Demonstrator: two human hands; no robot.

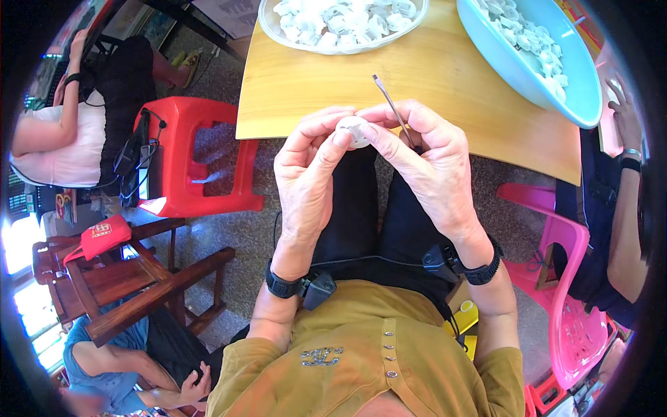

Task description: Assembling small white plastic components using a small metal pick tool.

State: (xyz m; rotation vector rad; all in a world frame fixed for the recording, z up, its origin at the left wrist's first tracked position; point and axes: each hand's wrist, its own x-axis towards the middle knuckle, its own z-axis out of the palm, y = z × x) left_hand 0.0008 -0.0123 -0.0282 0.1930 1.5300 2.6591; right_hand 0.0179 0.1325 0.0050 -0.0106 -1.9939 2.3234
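A small round white plastic part (pixel 353 132) is pinched between the fingertips of both hands, just off the table's near edge and above my lap. My left hand (pixel 304 163) is closed on its left side with thumb and fingers. My right hand (pixel 427 156) presses its thumb and forefinger on the other side. Tucked in the right hand's curled fingers is a screwdriver (pixel 390 103), its flat metal blade slanting up and to the left over the table. Its handle is mostly hidden by the palm.
On the wooden table (pixel 306 87) stand a clear bowl (pixel 340 50) and a light-blue basin (pixel 580 97), both holding many white plastic pieces. A red stool (pixel 180 160) and a wooden chair (pixel 153 278) are at left, a pink chair (pixel 573 250) at right. Other people sit on both sides.
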